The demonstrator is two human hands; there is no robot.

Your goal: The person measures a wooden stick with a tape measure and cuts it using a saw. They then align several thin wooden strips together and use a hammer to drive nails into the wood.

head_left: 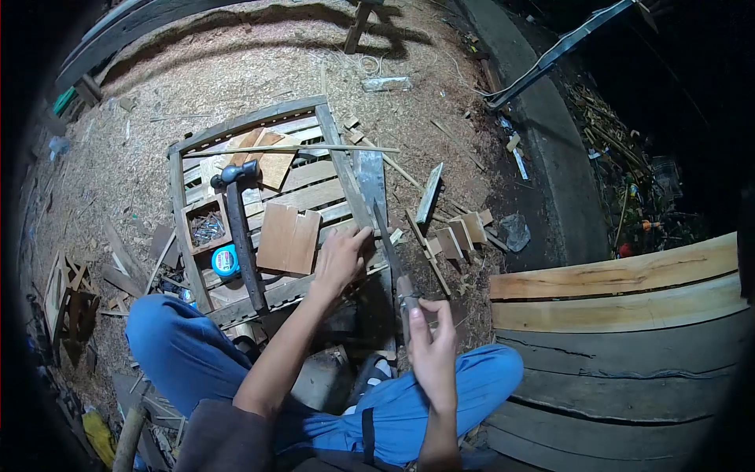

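Note:
My right hand (431, 346) is closed round the handle of a long knife (388, 242). Its narrow dark blade points away from me, along the right side of a slatted wooden frame (338, 149). My left hand (340, 261) rests at that frame's near right edge, fingers bent and pressed together close to the blade. Whatever lies under those fingertips is hidden. Left of this hand a thin wooden board (288, 238) lies on the slats. Beyond the knife tip, a wide flat metal blade (370, 177) leans beside the frame.
On the frame lie a hammer (242, 228), a box of nails (207, 226), a blue tape measure (226, 260) and wooden pieces (275, 163). Small wood blocks (460, 236) stand at right. A plank bench (613, 338) is near my right knee. Shavings cover the ground (259, 71).

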